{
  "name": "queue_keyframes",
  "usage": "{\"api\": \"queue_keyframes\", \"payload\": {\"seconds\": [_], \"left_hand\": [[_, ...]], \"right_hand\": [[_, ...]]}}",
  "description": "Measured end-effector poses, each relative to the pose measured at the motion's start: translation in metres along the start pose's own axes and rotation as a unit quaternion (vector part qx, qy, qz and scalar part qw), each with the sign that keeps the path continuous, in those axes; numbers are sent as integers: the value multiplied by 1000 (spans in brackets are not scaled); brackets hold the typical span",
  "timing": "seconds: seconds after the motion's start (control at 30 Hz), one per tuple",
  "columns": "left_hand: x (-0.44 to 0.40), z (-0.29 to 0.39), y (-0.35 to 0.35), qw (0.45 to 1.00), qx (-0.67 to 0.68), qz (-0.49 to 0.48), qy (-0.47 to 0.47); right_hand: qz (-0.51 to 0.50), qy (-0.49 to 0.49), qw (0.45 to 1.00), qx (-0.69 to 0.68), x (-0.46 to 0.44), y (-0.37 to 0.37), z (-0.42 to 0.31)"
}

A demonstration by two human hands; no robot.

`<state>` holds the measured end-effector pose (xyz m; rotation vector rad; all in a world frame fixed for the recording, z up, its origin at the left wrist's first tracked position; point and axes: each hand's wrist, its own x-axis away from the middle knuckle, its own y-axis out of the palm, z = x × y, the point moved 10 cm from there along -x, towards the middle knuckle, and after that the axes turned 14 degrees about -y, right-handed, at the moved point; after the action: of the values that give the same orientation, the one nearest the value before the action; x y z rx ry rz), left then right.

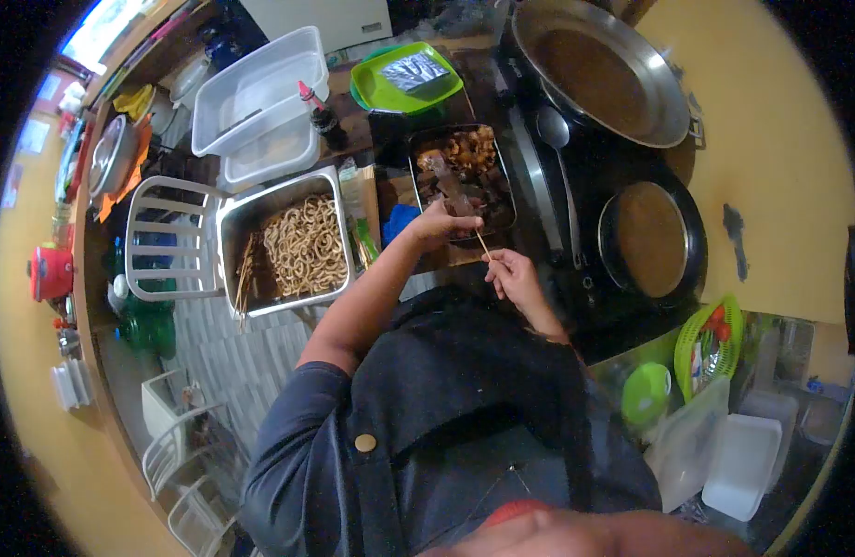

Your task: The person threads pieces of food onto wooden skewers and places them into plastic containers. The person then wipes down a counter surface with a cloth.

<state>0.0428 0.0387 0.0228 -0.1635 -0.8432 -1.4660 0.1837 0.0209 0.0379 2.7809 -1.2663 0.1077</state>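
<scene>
My left hand [435, 226] is closed at the front edge of a dark rectangular tray [512, 190]. Its fingers grip a long, dark brown piece of food [453, 188], perhaps meat; the kind is not clear. In my right hand [515, 278], thumb and fingers pinch a thin wooden skewer [484, 243], whose upper end meets the left fingertips. Whether the tip is inside the piece is hidden. Behind the hands, the tray holds golden-brown chunks [472, 144] at the back and dark pieces [492, 190] nearer me.
Left of me, a metal pan [345, 243] on a white chair [172, 238] contains coiled skewered food [302, 243]. A large wok [664, 97], a smaller frying pan [695, 251] and a ladle [567, 172] lie to the right. Green trays [376, 88] and a sauce bottle [327, 125] stand behind.
</scene>
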Motion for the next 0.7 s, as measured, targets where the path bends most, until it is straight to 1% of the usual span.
{"api": "queue_keyframes", "payload": {"seconds": [0.1,0.2,0.27,0.3,0.37,0.4,0.43,0.47,0.5,0.53,0.6,0.7], "left_hand": [[8,-2,-11,985,171,6,-17],[16,3,-65,967,240,76,43],[32,4,-96,966,211,129,79],[43,9,-110,963,197,156,99],[74,15,-132,937,237,213,145],[92,21,-145,932,231,223,167],[111,27,-157,928,225,231,186],[127,29,-175,914,231,264,204],[145,37,-190,909,239,254,230],[168,47,-204,904,246,241,254],[214,66,-229,894,248,228,297],[256,57,-285,902,165,281,283]], "right_hand": [[-14,0,1000,16,-2,5,-8],[-33,-5,998,51,-9,21,-15],[-51,-7,993,105,-18,35,-19],[-32,-37,989,139,-24,42,-27],[8,-99,974,204,-36,64,-40],[7,-100,974,204,-44,83,-53],[3,-172,956,239,-53,105,-74],[2,-241,931,273,-61,127,-93],[4,-308,901,305,-68,150,-113],[12,-324,882,341,-79,172,-125],[5,-362,865,347,-103,223,-154],[3,-437,827,355,-151,301,-196]]}}
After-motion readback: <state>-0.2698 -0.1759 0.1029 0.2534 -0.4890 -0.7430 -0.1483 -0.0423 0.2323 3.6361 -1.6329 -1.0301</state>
